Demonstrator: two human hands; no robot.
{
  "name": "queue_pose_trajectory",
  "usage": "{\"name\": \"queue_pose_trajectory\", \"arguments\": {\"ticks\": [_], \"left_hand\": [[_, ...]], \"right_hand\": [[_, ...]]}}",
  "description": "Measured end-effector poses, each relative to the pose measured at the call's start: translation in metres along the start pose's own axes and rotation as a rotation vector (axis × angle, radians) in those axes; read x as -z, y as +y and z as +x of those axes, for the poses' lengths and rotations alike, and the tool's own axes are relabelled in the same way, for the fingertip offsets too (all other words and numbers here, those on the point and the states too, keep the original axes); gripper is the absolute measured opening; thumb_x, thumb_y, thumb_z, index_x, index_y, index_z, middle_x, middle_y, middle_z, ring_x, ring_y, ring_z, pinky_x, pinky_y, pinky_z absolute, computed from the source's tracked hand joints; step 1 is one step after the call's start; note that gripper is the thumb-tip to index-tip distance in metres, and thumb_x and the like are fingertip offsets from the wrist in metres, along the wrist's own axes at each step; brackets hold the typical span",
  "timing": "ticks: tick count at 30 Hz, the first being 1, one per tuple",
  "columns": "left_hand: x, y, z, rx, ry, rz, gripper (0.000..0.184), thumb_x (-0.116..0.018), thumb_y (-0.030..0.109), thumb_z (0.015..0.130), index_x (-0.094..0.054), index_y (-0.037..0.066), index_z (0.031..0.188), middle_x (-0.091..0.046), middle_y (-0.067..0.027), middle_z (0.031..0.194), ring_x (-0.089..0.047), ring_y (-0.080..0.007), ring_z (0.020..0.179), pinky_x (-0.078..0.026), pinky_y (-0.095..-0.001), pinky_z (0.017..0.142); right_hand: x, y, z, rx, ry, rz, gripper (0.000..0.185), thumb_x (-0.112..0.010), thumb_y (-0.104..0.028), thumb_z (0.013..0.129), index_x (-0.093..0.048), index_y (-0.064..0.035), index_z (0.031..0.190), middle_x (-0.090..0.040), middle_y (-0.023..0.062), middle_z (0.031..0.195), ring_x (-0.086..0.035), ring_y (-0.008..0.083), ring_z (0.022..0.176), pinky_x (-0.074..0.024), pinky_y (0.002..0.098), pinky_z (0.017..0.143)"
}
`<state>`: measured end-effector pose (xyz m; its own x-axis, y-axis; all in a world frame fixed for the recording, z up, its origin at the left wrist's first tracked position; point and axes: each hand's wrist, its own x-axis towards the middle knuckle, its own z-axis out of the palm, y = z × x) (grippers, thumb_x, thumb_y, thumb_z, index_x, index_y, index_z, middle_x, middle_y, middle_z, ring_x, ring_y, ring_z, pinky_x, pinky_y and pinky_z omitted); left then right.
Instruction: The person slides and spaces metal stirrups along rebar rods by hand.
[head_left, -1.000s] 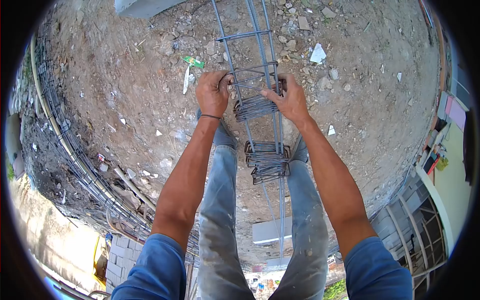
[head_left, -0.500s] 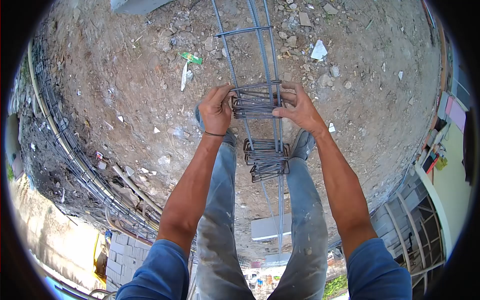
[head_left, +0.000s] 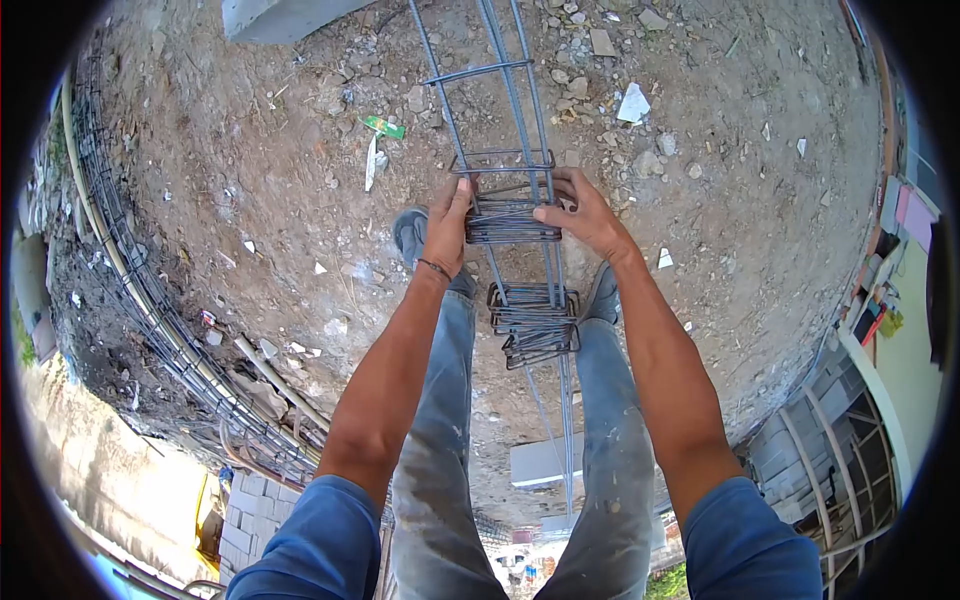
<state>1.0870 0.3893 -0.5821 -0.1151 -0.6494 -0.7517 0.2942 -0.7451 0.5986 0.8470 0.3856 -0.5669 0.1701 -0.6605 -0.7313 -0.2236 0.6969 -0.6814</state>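
Steel rings (head_left: pixel 513 222), bars (head_left: pixel 510 85) between left fingers (head_left: pixel 461 195) and right fingers (head_left: pixel 577 184), both parted, seemingly touching rings, rubble (head_left: pixel 645 163) nearby

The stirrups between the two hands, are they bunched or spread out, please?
Bunched: the stirrups lie close together around the bars, between the left hand and right hand.

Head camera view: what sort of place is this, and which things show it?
Most likely an outdoor building site: long steel bars run through bundles of bent steel rings, grey blocks are stacked at lower left, and rubble litters the dirt ground.
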Motion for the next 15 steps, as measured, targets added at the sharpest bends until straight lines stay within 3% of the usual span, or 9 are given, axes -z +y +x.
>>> {"name": "queue_pose_trajectory", "arguments": {"ticks": [1,2,4,5,8,10,13,15], "left_hand": [[-0.004,-0.004,0.005,-0.044,0.009,0.065,0.057,-0.056,0.042,0.106,-0.056,-0.002,0.142,-0.064,-0.0152,0.137,-0.056,-0.0219,0.128,-0.042,-0.0342,0.109],[-0.006,-0.008,0.009,-0.047,0.007,0.06,0.057,-0.056,0.042,0.106,-0.056,-0.002,0.142,-0.064,-0.0152,0.137,-0.056,-0.0219,0.128,-0.042,-0.0342,0.109],[-0.008,-0.021,0.006,0.054,-0.052,0.201,0.052,-0.056,0.039,0.106,-0.06,-0.002,0.138,-0.067,-0.0141,0.132,-0.06,-0.0209,0.123,-0.045,-0.0327,0.106],[-0.009,-0.032,0.0,0.041,-0.017,0.123,0.048,-0.061,0.034,0.103,-0.063,-0.002,0.135,-0.072,-0.0124,0.122,-0.065,-0.0188,0.11,-0.049,-0.0311,0.099],[-0.001,-0.072,-0.041,0.086,-0.033,0.304,0.049,-0.061,0.035,0.103,-0.062,-0.002,0.136,-0.071,-0.0135,0.124,-0.064,-0.0197,0.113,-0.049,-0.0321,0.1],[0.001,-0.109,-0.085,0.165,-0.026,0.315,0.052,-0.059,0.033,0.106,-0.055,-0.004,0.142,-0.066,-0.0152,0.134,-0.059,-0.0208,0.124,-0.044,-0.0321,0.108],[0.006,-0.17,-0.13,0.089,-0.031,0.372,0.055,-0.06,0.032,0.105,-0.05,-0.006,0.145,-0.062,-0.0175,0.138,-0.058,-0.0215,0.127,-0.043,-0.0328,0.109],[0.002,-0.192,-0.156,0.234,-0.038,0.321,0.058,-0.061,0.03,0.105,-0.045,-0.007,0.147,-0.06,-0.0198,0.14,-0.057,-0.0233,0.13,-0.043,-0.0339,0.11]], "right_hand": [[-0.008,0.009,0.002,0.037,0.138,0.322,0.082,-0.086,-0.046,0.077,-0.053,0.0017,0.135,-0.069,0.0243,0.115,-0.068,0.0329,0.106,-0.0528,0.0387,0.093],[-0.013,0.008,0.002,0.039,0.14,0.317,0.082,-0.086,-0.046,0.077,-0.053,0.0017,0.135,-0.069,0.0243,0.115,-0.068,0.0329,0.106,-0.0528,0.0387,0.093],[-0.03,0.01,-0.005,-0.088,0.253,0.054,0.06,-0.082,-0.046,0.082,-0.067,0.0021,0.115,-0.071,0.017,0.097,-0.067,0.0253,0.089,-0.0525,0.0364,0.081],[-0.042,0.011,-0.012,-0.087,0.391,-0.002,0.049,-0.08,-0.045,0.084,-0.072,0.0015,0.099,-0.069,0.013,0.084,-0.063,0.0203,0.078,-0.0499,0.0359,0.073],[-0.051,0.051,-0.043,-0.172,0.315,0.0,0.053,-0.083,-0.045,0.082,-0.071,0.0008,0.106,-0.069,0.0142,0.088,-0.064,0.0219,0.079,-0.0507,0.0364,0.073],[-0.06,0.084,-0.078,-0.141,0.298,-0.067,0.055,-0.084,-0.044,0.08,-0.07,0.0008,0.109,-0.069,0.0144,0.089,-0.064,0.0226,0.08,-0.0509,0.0368,0.074],[-0.059,0.092,-0.117,-0.17,0.219,-0.221,0.06,-0.087,-0.043,0.078,-0.067,0.001,0.114,-0.07,0.0159,0.094,-0.066,0.0252,0.083,-0.0521,0.0377,0.077],[-0.057,0.11,-0.145,-0.238,0.155,-0.308,0.064,-0.088,-0.043,0.077,-0.066,0.0012,0.117,-0.07,0.0172,0.096,-0.068,0.0271,0.087,-0.0531,0.0381,0.079]]}}
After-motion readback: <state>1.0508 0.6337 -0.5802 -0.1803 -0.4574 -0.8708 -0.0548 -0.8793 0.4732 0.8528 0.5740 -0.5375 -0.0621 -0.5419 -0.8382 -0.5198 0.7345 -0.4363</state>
